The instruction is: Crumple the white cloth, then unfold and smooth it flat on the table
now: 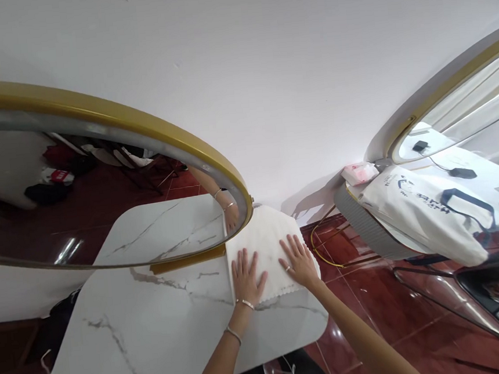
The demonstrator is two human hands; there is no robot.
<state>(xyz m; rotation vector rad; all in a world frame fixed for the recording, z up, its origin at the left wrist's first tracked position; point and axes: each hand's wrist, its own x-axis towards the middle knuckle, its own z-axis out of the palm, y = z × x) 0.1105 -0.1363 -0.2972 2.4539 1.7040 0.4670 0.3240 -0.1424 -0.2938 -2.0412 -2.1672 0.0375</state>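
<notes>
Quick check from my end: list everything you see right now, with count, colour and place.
cloth: 1, white, flat on the table's far right corner, under both hands
table: 1, white marble, centre
mirror: 1, gold-framed, left, on the wall
second mirror: 1, gold-framed, right
bag: 1, white, on the right-hand table
pack: 1, pink, beside the bag
floor: red tiles
left hand: 1, flat on the cloth, bracelets on the wrist
right hand: 1, flat on the cloth, ring
</notes>
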